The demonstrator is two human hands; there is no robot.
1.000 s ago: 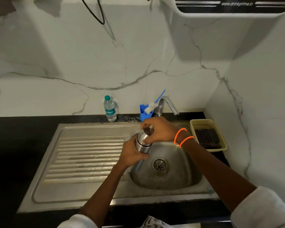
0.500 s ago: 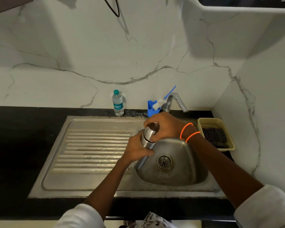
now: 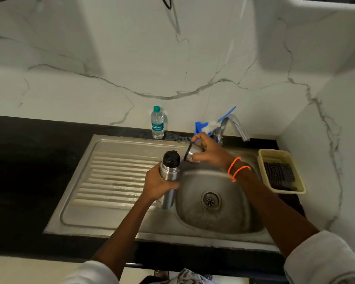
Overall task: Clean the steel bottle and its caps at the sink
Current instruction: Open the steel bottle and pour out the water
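Observation:
The steel bottle (image 3: 168,177) stands upright at the left rim of the sink bowl (image 3: 223,220), a black inner cap (image 3: 171,158) still on its neck. My left hand (image 3: 157,184) grips its body from the left. My right hand (image 3: 210,150) holds the steel outer cap (image 3: 191,153) just right of and behind the bottle top, tilted on its side with its dark opening toward the bottle.
A tap (image 3: 234,126) rises behind the bowl, with a blue holder and brush (image 3: 203,127) beside it. A plastic water bottle (image 3: 157,123) stands on the black counter. A yellow tray (image 3: 281,173) with a dark scrubber sits right. The ribbed drainboard (image 3: 115,177) lies left.
My right hand has taken the outer cap off the bottle and lifted it back and right. The black inner cap is now exposed. The camera view has tilted further down.

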